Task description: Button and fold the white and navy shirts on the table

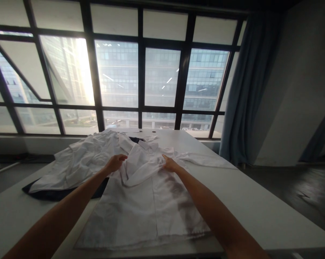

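A white shirt (141,208) lies spread on the white table (259,205), its lower hem toward me. My left hand (114,162) pinches the cloth near the left shoulder of this shirt. My right hand (170,164) grips a fold of it near the right shoulder, by the collar (145,145). Both arms reach straight forward over the shirt. One sleeve (205,160) trails out to the right.
A second white garment (81,162) lies crumpled to the left on top of a dark garment (60,194). Large windows (141,79) stand behind the table, with a grey curtain (246,100) at the right. The floor (300,190) drops away on the right.
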Tool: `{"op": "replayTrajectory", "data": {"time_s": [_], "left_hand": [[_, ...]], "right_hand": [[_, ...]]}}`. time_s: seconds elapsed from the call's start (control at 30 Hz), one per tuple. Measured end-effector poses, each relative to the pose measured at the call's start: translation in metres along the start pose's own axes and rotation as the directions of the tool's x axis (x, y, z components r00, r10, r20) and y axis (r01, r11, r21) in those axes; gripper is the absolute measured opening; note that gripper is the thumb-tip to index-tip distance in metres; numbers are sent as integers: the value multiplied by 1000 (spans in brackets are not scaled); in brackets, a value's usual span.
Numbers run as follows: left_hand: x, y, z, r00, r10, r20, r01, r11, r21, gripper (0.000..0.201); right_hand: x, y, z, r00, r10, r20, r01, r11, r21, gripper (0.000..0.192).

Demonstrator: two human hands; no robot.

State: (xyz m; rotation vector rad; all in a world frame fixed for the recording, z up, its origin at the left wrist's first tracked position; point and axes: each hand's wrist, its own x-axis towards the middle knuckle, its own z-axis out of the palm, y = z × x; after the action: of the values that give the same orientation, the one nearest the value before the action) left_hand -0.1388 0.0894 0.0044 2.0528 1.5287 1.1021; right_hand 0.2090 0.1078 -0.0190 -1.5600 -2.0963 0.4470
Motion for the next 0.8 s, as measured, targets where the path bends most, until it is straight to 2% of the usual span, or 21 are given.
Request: {"op": "replayTrajectory", "data": {"time_s": [0.07, 0.17, 0.27, 0.33, 0.4, 0.47, 0.5, 0.53, 0.6, 0.63, 0.67, 0.7, 0.8], "left_hand": [[5, -4, 5, 1000, -19, 6, 18, 995, 94, 40], [11, -2, 13, 998, 34, 56, -42, 988, 149, 44], [16, 3, 18, 991, 44, 127, -75, 965, 250, 48], [18, 6, 17, 983, 19, 183, -87, 926, 368, 46], [17, 8, 14, 972, -24, 232, -99, 856, 507, 41], [16, 9, 10, 966, -68, 249, -104, 782, 615, 34], [15, 9, 8, 964, -85, 250, -101, 757, 646, 32], [15, 9, 6, 963, -102, 249, -92, 743, 662, 33], [15, 10, 5, 960, -137, 245, -66, 738, 672, 36], [16, 11, 6, 959, -151, 241, -54, 734, 677, 37], [17, 12, 8, 958, -163, 235, -45, 726, 687, 38], [19, 14, 10, 960, -169, 223, -35, 717, 696, 38], [25, 16, 18, 971, -172, 167, 0, 697, 718, 38]], "right_hand": [[15, -7, -1, 997, 82, 16, -83, 993, 81, 77], [29, -18, 1, 991, 134, 31, -137, 975, 174, 74], [31, -26, -1, 994, 105, 19, -107, 967, 230, 58], [24, -25, -13, 997, 70, 21, -73, 936, 345, 45], [6, -16, -36, 998, 5, 60, -37, 833, 552, 31], [-19, -1, -65, 983, -116, 141, -26, 675, 737, 21], [-34, 7, -80, 959, -191, 209, -49, 617, 786, 21], [-48, 14, -94, 918, -245, 310, -110, 595, 796, 24], [-72, 23, -113, 795, -290, 533, -254, 639, 726, 36], [-80, 24, -117, 739, -264, 620, -304, 691, 656, 43], [-85, 21, -118, 708, -209, 674, -326, 750, 575, 49], [-88, 17, -115, 710, -136, 691, -324, 808, 492, 52], [-81, -5, -92, 809, 41, 586, -263, 917, 299, 54]]}}
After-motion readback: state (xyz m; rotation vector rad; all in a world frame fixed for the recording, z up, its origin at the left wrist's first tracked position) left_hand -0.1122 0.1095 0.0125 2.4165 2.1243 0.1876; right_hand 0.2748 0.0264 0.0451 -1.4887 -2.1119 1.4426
